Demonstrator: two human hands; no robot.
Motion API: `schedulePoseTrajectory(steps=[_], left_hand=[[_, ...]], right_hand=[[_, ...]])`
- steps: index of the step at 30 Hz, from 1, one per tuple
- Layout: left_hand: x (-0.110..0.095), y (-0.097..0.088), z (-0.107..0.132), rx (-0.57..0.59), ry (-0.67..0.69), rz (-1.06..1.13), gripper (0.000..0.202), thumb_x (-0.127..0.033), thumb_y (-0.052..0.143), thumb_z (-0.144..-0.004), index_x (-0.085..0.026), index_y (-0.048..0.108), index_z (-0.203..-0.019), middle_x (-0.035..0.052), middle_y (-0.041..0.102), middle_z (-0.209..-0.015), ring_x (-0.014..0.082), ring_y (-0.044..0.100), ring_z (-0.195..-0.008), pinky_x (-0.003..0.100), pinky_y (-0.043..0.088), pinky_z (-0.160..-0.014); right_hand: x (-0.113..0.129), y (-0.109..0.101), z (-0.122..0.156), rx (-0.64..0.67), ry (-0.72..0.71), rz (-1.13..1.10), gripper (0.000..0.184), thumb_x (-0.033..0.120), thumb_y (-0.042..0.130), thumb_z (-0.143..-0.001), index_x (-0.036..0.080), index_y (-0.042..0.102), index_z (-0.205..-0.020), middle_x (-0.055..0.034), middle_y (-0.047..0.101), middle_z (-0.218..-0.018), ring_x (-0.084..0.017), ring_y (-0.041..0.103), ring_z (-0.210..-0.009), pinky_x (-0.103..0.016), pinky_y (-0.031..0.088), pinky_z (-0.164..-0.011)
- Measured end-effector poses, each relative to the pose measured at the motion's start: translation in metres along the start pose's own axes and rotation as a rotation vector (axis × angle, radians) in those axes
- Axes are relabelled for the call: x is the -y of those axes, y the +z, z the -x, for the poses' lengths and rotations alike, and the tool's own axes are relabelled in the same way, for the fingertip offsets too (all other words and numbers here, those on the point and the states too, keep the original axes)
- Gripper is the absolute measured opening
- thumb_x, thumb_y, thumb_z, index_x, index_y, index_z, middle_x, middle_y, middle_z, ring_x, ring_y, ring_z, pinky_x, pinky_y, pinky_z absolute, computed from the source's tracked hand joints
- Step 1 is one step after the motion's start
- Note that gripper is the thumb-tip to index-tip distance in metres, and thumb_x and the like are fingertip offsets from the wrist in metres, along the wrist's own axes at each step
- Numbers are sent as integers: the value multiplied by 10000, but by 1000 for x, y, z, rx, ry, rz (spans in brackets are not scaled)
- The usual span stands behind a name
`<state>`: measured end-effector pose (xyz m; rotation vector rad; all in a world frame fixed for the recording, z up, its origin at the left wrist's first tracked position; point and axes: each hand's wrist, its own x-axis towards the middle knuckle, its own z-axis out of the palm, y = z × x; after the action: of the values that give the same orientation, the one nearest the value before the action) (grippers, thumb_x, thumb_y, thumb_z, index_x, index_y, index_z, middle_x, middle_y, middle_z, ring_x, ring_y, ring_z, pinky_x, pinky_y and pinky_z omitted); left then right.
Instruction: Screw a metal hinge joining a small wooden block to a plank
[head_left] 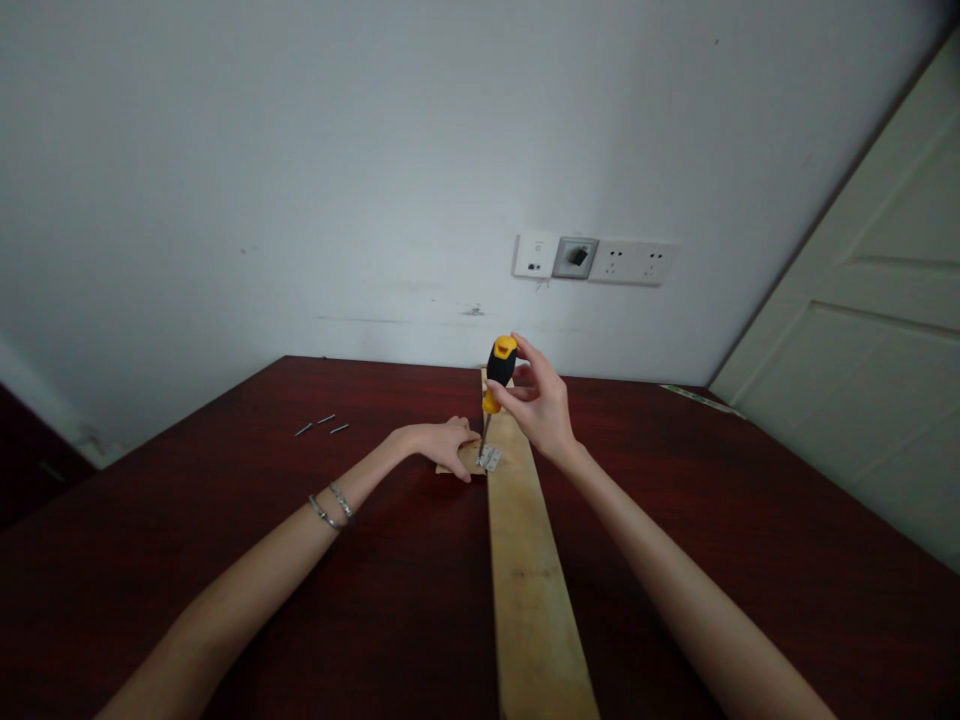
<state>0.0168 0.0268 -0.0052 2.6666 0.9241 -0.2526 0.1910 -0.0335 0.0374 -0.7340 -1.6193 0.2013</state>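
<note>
My right hand [544, 400] is closed around a yellow and black screwdriver [502, 362], held nearly upright. Its shaft slants down to a silver metal hinge [490, 458], where the tip meets the hinge's left side. The hinge lies across the seam between a small wooden board [471, 460] and a long wooden plank [529, 570]. With thumb and fingers spread over its edges, my left hand [442, 443] grips the small board. Part of that board is hidden under the hand. Whether a screw sits under the tip is too small to tell.
Three loose screws [326, 418] lie on the dark red tabletop [360, 620] to the left. A thin pale strip [701, 400] rests near the back right edge. Behind the table is a white wall with sockets [634, 262]; a pale panelled door [870, 330] stands right.
</note>
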Motion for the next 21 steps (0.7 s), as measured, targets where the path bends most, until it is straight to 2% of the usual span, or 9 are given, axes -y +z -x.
schedulePoseTrajectory(steps=[7,16,21], left_hand=[[0,1,0,5,7,-8,765,-555,644,-605,-160,491,-1242,116,424,-1208,289,413,-1083,332,371,-907],[-2,0,1,5,4,-11,751,-552,649,-607,-168,496,-1234,114,435,-1206,288,414,-1091,334,378,-902],[-3,-1,0,0,4,-5,752,-548,650,-602,-168,502,-1234,118,430,-1227,302,403,-1103,349,367,-910]], right_hand=[[-1,2,2,16,-18,17,617,303,635,-777,311,400,-1348,-75,523,-1163,-152,548,-827,-255,589,-570],[-1,2,2,29,-52,46,626,304,632,-778,304,392,-1356,-82,530,-1174,-153,546,-816,-244,573,-538],[-1,1,2,35,-34,56,624,308,625,-781,298,388,-1358,-82,530,-1182,-158,549,-833,-268,582,-576]])
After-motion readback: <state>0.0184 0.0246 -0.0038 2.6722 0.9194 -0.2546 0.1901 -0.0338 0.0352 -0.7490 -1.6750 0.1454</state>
